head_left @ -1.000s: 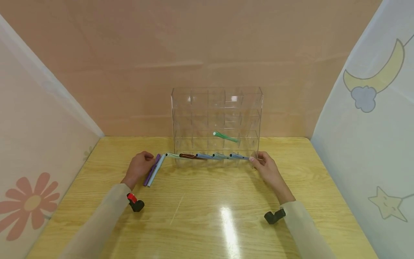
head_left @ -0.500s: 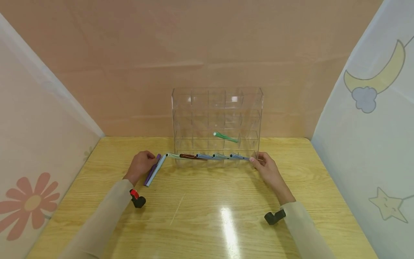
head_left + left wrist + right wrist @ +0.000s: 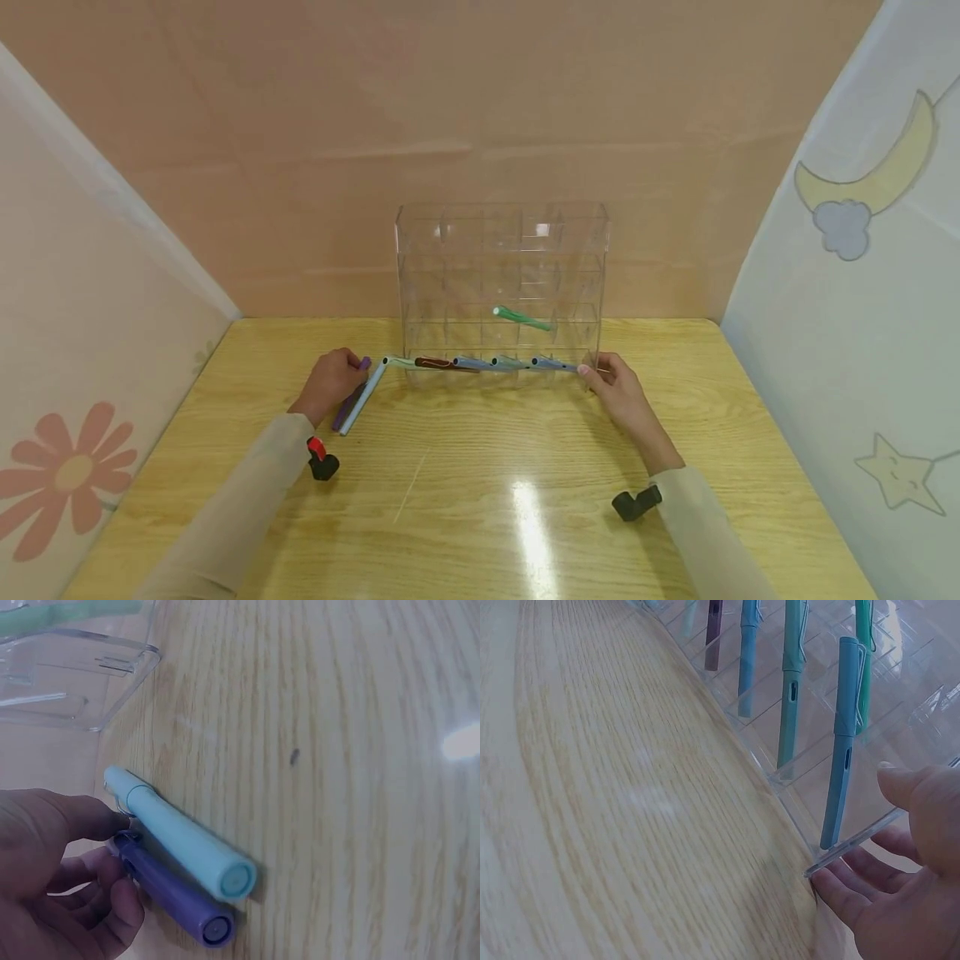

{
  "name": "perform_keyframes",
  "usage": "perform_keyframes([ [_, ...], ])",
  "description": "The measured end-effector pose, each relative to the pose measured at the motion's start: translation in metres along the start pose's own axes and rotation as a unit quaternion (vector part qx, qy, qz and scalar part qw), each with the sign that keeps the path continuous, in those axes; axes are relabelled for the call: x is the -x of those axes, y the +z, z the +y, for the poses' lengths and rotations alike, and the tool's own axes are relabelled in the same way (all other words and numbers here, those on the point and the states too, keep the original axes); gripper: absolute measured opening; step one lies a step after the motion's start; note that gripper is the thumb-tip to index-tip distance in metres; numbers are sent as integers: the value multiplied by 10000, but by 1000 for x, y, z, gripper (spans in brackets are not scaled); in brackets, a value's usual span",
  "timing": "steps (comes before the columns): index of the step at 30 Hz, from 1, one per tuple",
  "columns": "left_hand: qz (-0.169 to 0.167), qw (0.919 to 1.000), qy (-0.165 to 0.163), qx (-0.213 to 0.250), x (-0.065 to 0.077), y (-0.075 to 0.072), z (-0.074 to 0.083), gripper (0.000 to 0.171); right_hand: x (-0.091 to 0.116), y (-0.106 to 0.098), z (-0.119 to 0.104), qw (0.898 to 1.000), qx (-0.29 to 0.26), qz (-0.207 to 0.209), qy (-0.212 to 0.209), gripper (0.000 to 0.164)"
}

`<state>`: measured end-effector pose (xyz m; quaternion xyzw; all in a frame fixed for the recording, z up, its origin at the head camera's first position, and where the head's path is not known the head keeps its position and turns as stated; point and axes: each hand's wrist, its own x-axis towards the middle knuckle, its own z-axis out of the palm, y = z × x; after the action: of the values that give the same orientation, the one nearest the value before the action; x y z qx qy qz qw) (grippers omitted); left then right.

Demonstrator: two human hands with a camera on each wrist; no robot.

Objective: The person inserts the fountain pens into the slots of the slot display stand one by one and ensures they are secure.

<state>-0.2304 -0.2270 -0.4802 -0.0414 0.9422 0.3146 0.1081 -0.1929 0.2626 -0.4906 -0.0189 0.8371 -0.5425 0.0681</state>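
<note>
My left hand (image 3: 328,385) is at the left of the table, its thumb and fingers pinching a purple pen (image 3: 176,896) near its clip. A light blue pen (image 3: 184,836) lies on the table right beside it, roughly parallel. To the right stands a clear acrylic rack (image 3: 501,250) with rows of compartments. My right hand (image 3: 618,392) grips the rack's lower right side, thumb in front and fingers behind. Several pens lean in its bottom row, among them a brown pen (image 3: 435,362) and a blue pen (image 3: 842,742) nearest that hand. A green pen (image 3: 522,317) sits one row higher.
The wooden table (image 3: 465,500) reaches back to a plain backdrop (image 3: 315,167) behind the rack. Patterned cloth walls stand left (image 3: 90,333) and right (image 3: 847,350). Black wrist cameras stick out from both sleeves.
My left hand has shifted slightly right, over the purple pen, and its fingers now cover more of it. The light blue pen lies a little farther from the purple one. My right hand keeps still.
</note>
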Motion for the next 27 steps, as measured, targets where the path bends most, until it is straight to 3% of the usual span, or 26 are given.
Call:
perform_keyframes([
  [13,296,9991,-58,289,0,-2,-7,47,-2,0,1,10000,-12,26,37,68],
  [27,121,9963,-112,846,12,-31,-10,47,-2,-1,2,10000,1,43,58,68],
])
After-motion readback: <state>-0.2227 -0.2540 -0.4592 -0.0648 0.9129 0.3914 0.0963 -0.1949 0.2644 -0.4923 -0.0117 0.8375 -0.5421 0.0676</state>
